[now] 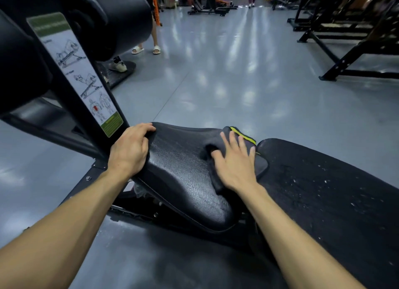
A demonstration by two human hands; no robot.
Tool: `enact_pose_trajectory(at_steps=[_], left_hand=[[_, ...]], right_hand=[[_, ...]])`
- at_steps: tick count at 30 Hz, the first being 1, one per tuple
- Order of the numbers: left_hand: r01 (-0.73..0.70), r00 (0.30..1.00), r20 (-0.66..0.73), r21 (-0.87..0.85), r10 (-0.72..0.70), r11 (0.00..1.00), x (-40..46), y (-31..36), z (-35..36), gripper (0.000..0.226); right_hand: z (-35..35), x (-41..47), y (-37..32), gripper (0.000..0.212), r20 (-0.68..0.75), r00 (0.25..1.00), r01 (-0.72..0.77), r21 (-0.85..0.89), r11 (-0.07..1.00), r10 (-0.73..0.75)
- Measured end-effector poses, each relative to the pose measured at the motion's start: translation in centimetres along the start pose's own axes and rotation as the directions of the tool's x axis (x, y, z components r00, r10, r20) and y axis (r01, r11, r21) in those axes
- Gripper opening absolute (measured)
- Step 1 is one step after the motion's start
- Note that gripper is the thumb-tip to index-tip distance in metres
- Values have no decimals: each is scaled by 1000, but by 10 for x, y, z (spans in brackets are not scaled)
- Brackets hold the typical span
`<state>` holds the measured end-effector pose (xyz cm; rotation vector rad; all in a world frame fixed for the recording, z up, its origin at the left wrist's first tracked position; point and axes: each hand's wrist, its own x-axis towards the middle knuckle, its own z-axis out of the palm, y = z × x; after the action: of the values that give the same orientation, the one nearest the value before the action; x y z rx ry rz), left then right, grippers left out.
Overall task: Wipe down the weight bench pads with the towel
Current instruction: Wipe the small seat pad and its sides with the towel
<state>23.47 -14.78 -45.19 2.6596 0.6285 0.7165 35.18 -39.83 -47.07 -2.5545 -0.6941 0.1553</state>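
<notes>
The black seat pad (181,172) of the weight bench lies in front of me, and the longer back pad (323,193) stretches to the right, speckled with white flecks. A dark grey towel (218,146) with a yellow-green edge lies on the right part of the seat pad. My right hand (235,159) presses flat on the towel, fingers spread, thumb tucked into a fold. My left hand (129,150) grips the seat pad's left far edge, fingers curled over the rim.
A black frame post with an instruction sticker (77,73) rises at left, with round leg roller pads (112,14) above. A person in white sandals (146,49) stands beyond. Black machine frames (345,51) stand at right on the grey floor (237,73).
</notes>
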Motion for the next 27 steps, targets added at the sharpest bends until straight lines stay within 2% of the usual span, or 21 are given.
enact_pose_trajectory(at_steps=[4,6,9,11,12,15,17,18,20,22,24,27], left_hand=[[32,999,29,43,-34,999,0,5,-2,44],[33,996,78,97,-41,995,1,10,-7,45],[-1,974,223,170,-38,985,1,24,-22,45],[-55,965,260,83,32,995,-10,37,-34,38],[-91,967,238,13,86,996,-21,47,-39,35],[-205,965,120,-211,233,956,-61,84,-45,29],[-247,935,167,-327,313,912,-84,109,-43,22],[-277,902,237,-321,360,906,-94,118,-39,24],[-418,831,354,-112,429,902,-108,128,-27,40],[-481,824,387,93,413,872,-121,132,-16,57],[-468,845,375,174,381,866,-129,137,-9,67],[-488,846,340,186,410,853,-129,136,-4,65]], right_hand=[[15,-77,-30,87,36,976,215,-101,971,-213],[17,-95,-34,86,88,956,289,-127,949,-279],[-10,-95,-24,84,246,913,325,40,945,-324],[-40,-92,-10,76,290,888,299,225,927,-357],[-51,-90,-1,67,253,901,287,263,921,-353],[-66,-87,33,44,62,950,298,124,946,-307],[-65,-91,48,44,111,948,299,18,954,-299],[-62,-94,53,47,149,939,316,-26,948,-309],[-57,-103,59,52,163,931,343,-82,936,-327],[-55,-108,63,50,102,915,401,-144,905,-389],[-52,-110,64,47,77,885,466,-174,868,-460],[-49,-114,69,53,127,888,456,-127,881,-441]])
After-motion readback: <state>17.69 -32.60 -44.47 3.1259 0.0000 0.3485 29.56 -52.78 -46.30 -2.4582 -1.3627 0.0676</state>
